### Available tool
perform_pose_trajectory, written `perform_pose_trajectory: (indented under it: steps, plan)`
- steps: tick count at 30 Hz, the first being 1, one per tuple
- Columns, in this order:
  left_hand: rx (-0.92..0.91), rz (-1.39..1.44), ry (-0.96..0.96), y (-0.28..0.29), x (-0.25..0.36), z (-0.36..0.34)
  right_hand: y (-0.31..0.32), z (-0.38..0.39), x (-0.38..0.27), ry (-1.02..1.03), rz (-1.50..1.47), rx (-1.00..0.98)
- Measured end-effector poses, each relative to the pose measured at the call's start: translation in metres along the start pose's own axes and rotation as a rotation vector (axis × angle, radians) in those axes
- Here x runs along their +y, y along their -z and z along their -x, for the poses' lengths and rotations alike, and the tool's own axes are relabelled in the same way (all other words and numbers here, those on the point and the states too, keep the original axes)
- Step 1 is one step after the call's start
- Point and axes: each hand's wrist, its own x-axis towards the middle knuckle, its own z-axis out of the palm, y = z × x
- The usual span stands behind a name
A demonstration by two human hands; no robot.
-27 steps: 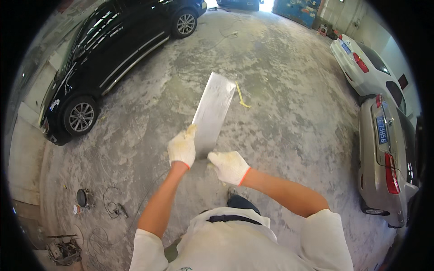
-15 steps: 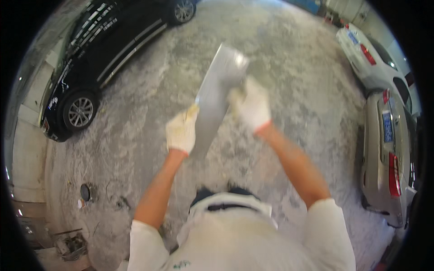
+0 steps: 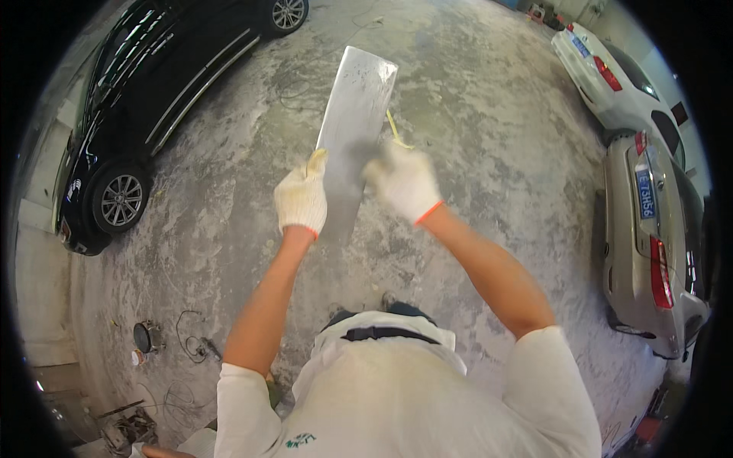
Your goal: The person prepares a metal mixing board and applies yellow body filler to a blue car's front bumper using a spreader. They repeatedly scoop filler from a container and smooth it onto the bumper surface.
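My left hand (image 3: pixel 301 191), in a white knit glove with an orange cuff, grips the left edge of a long, flat silver-grey panel (image 3: pixel 361 84) that is held out over the floor. My right hand (image 3: pixel 403 183), gloved alike, is at the panel's right side, lower down from its far end; its fingers and the dark patch beside them are smeared by motion, so I cannot tell what they hold. A thin yellow strip (image 3: pixel 391 122) shows just beyond the panel's right edge.
A black car (image 3: pixel 130 99) stands at left; white (image 3: pixel 611 65) and beige (image 3: pixel 649 305) cars stand at right. On the mottled concrete floor (image 3: pixel 473 114) at lower left lie a round dark container (image 3: pixel 143 336), loose cables and metal equipment (image 3: pixel 126 427). A skin-coloured shape (image 3: pixel 160 452) shows at the bottom edge.
Both hands and the panel are farther up the picture than in the earliest frame. My right hand rose sharply from the panel's near end, then came slightly lower and left.
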Motion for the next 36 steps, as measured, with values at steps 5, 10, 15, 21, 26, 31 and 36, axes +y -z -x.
perform_pose_trajectory:
  steps: [5, 10, 15, 21, 26, 31, 36]
  plan:
    - [0.003, -0.012, -0.049, -0.021, 0.013, -0.01, 0.026, 0.0, -0.009, -0.054, -0.044, -0.004]
    - [0.077, 0.313, 0.189, -0.046, 0.034, -0.015, -0.016, 0.081, 0.043, 0.217, 0.311, -0.352]
    - [0.281, 0.492, 0.132, -0.053, 0.058, -0.018, -0.011, 0.092, 0.066, -0.545, -0.916, 0.162]
    - [0.252, 0.238, -0.025, -0.076, 0.075, 0.014, 0.013, 0.016, 0.029, -0.703, -1.075, 0.17]
    - [0.177, 0.123, -0.008, -0.101, 0.052, 0.015, 0.04, -0.044, 0.065, -0.706, -1.13, 0.14]
    - [0.166, 0.22, -0.064, -0.137, 0.032, -0.037, 0.056, -0.085, 0.063, -0.866, -1.357, 0.194]
    - [-0.123, 0.508, 0.397, -0.17, 0.03, -0.094, 0.129, -0.191, 0.123, -0.572, -1.117, 0.326]
